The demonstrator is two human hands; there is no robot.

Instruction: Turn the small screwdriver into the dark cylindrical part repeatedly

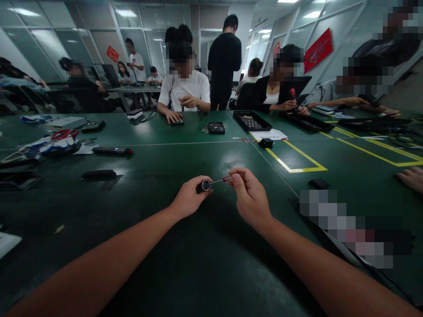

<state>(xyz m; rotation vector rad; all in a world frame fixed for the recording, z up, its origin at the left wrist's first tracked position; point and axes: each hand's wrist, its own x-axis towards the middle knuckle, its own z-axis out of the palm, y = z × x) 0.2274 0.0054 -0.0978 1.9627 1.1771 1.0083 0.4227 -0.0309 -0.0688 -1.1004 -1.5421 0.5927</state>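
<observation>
The left hand (pixel 189 197) is closed around a dark cylinder (pixel 205 186), with the thumb and the fingers on its sides, and the round open end of the cylinder is turned to the camera. The right hand (pixel 253 198) pinches a thin screwdriver (pixel 218 181) between the thumb and the fingertips, near its red part. The shaft points to the left and its tip reaches the open end of the cylinder; it is not possible to tell if the tip is inside or only at the rim. Both things are held above the green table (pixel 185 273), between the two hands.

Farther to the right, a small black block (pixel 319 183) lies on the table, and near the right edge there is the hand of another person (pixel 411 177). Beyond the hands, yellow tape (pixel 307 170) marks the table, and a second black block (pixel 266 143) is near a white paper (pixel 269 134) and a black tray (pixel 251 120) with small parts. On the left side lie a dark case (pixel 99 175) and a black pen-like thing (pixel 112 151) with a red end. Across the table, a person in a white shirt (pixel 185 90) has one hand near a small green thing (pixel 177 123)
</observation>
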